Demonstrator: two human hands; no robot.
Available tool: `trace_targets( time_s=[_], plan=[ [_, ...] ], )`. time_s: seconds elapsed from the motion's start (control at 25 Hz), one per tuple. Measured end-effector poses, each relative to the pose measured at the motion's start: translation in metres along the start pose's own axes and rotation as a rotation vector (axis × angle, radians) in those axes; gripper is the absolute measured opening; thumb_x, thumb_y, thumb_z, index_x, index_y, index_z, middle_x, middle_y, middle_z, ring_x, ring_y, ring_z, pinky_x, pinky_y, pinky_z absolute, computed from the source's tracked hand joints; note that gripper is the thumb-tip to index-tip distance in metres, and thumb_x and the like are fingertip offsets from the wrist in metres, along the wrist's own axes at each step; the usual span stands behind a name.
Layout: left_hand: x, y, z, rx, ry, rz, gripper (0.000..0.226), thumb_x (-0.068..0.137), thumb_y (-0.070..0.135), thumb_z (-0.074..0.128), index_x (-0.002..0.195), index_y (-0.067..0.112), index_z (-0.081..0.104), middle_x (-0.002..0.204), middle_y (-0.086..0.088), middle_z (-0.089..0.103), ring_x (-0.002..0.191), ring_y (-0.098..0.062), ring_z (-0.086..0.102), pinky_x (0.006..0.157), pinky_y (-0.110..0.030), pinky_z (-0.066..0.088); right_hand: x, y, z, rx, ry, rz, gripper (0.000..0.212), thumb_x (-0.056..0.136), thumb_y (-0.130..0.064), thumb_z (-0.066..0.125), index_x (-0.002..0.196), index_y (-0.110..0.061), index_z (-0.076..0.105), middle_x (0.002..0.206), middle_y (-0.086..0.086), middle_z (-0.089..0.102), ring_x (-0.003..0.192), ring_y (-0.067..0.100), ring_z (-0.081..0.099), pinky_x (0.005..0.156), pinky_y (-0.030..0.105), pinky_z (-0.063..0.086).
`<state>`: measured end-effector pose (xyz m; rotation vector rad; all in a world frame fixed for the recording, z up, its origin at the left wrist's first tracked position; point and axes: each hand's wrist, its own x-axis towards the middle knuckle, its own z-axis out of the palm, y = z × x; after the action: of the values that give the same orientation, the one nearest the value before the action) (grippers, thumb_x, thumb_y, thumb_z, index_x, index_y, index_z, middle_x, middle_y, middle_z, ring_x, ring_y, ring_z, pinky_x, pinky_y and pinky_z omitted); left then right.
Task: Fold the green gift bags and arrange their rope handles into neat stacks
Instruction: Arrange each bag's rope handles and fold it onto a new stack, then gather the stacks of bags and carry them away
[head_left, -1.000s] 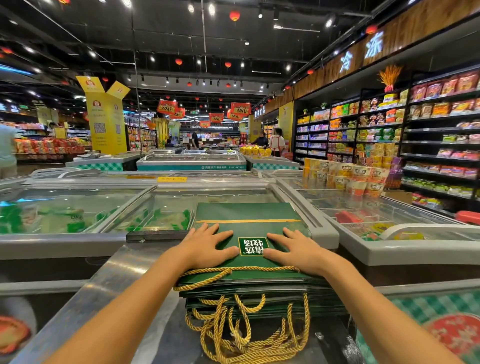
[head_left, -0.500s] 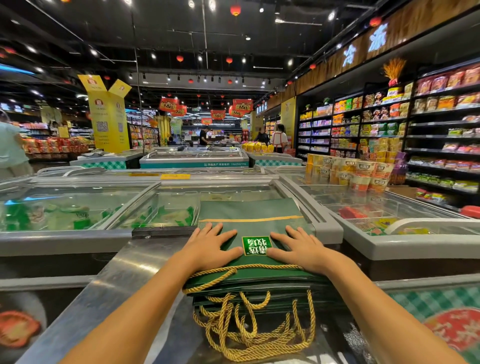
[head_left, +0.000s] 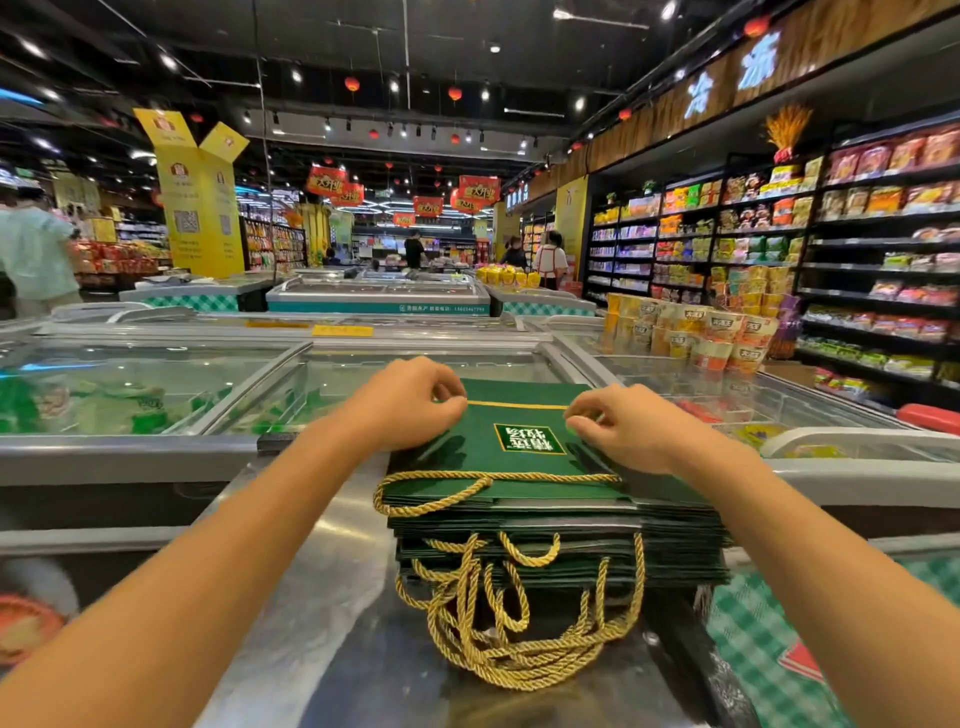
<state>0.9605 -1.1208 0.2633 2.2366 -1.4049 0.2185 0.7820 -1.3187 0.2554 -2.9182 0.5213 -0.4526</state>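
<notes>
Both hands grip the top gift bag (head_left: 524, 441) with curled fingertips at its gold stripe (head_left: 517, 405): the left hand (head_left: 410, 402) at the stripe's left end, the right hand (head_left: 623, 426) at its right end, knuckles up, forearms reaching forward on either side. The bag lies flat on the stack of folded bags (head_left: 561, 545), long axis running away from the person; its far flap extends beyond the grip, so the fold likely turns toward the body, both hands equally near. Its own rope handle (head_left: 467, 483) loops over the near edge; the lower rope handles (head_left: 519, 639) hang tangled in front. The stack rests on a steel freezer lid (head_left: 311, 571)
</notes>
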Motion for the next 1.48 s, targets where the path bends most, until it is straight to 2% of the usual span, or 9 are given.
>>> trace_targets(
  time_s=[0.28,0.48,0.6,0.68,0.84,0.96,1.08,1.28,1.48],
  plan=[
    [0.021,-0.019,0.022,0.068,-0.043,0.094,0.025,0.097,0.033,0.059,0.114,0.022,0.073,0.114,0.003,0.072,0.104,-0.017,0.066,0.092,-0.037,0.054,0.038,0.022,0.031,-0.111,-0.083,-0.061,0.035,0.101,-0.049,0.048,0.12,-0.025,0.065,0.113,0.001,0.069,0.1,0.021,0.063,0.088,0.045,0.054],
    [0.023,-0.032,0.044,0.015,-0.081,0.058,0.035,0.092,0.041,0.051,0.112,0.021,0.072,0.116,0.0,0.066,0.113,-0.022,0.058,0.097,-0.042,0.048,0.039,0.019,0.036,-0.125,-0.11,0.02,0.038,0.099,-0.052,0.046,0.125,-0.028,0.06,0.123,0.001,0.058,0.119,0.026,0.055,0.094,0.043,0.049],
    [0.011,-0.029,0.04,-0.041,-0.13,-0.237,0.057,0.089,0.055,0.046,0.137,0.025,0.057,0.145,-0.005,0.047,0.138,-0.028,0.042,0.109,-0.049,0.04,0.038,0.012,0.023,-0.084,-0.162,0.263,0.053,0.095,-0.058,0.051,0.138,-0.026,0.052,0.145,0.006,0.046,0.133,0.03,0.045,0.1,0.043,0.045],
    [0.006,-0.023,0.028,-0.245,-0.164,-0.5,0.067,0.094,0.047,0.058,0.153,0.026,0.033,0.155,-0.005,0.035,0.146,-0.026,0.03,0.116,-0.047,0.033,0.036,0.01,0.015,0.028,-0.197,0.417,0.064,0.093,-0.06,0.055,0.144,-0.024,0.045,0.149,0.009,0.042,0.136,0.034,0.042,0.102,0.046,0.045],
    [0.0,-0.012,0.01,-0.69,-0.218,-0.881,0.075,0.1,0.036,0.06,0.159,0.017,0.017,0.147,0.001,0.047,0.126,-0.023,0.056,0.104,-0.037,0.047,0.029,0.013,0.009,0.201,-0.234,0.599,0.084,0.091,-0.061,0.059,0.156,-0.022,0.025,0.156,0.012,0.032,0.141,0.038,0.035,0.107,0.053,0.041],
    [0.002,-0.003,0.005,-0.89,-0.209,-1.013,0.05,0.103,0.027,0.055,0.148,0.015,0.034,0.12,-0.001,0.061,0.09,-0.01,0.067,0.068,-0.02,0.055,0.032,0.019,0.012,0.314,-0.272,0.694,0.097,0.088,-0.067,0.059,0.16,-0.022,0.011,0.159,0.014,0.028,0.139,0.041,0.038,0.106,0.055,0.041],
    [-0.002,-0.006,0.012,-0.957,-0.236,-1.012,0.016,0.106,0.025,0.049,0.12,0.023,0.056,0.117,0.0,0.067,0.096,-0.011,0.068,0.08,-0.028,0.057,0.031,0.017,0.018,0.417,-0.259,0.768,0.106,0.078,-0.078,0.058,0.158,-0.03,0.009,0.155,0.011,0.034,0.137,0.038,0.041,0.106,0.057,0.041],
    [-0.015,-0.019,0.025,-1.035,-0.269,-0.978,0.023,0.106,0.03,0.049,0.127,0.026,0.059,0.125,0.0,0.071,0.108,-0.019,0.07,0.099,-0.047,0.055,0.031,0.024,0.023,0.533,-0.23,0.859,0.117,0.076,-0.076,0.066,0.161,-0.022,0.005,0.161,0.012,0.03,0.144,0.036,0.034,0.113,0.058,0.036],
    [-0.004,-0.028,0.026,-1.196,-0.275,-1.147,0.027,0.103,0.023,0.056,0.128,0.015,0.061,0.117,-0.008,0.075,0.105,-0.027,0.072,0.091,-0.044,0.057,0.028,0.043,0.026,0.633,-0.268,0.918,0.136,0.055,-0.094,0.06,0.16,-0.019,0.016,0.154,0.007,0.043,0.138,0.032,0.046,0.109,0.055,0.043]
  ],
)
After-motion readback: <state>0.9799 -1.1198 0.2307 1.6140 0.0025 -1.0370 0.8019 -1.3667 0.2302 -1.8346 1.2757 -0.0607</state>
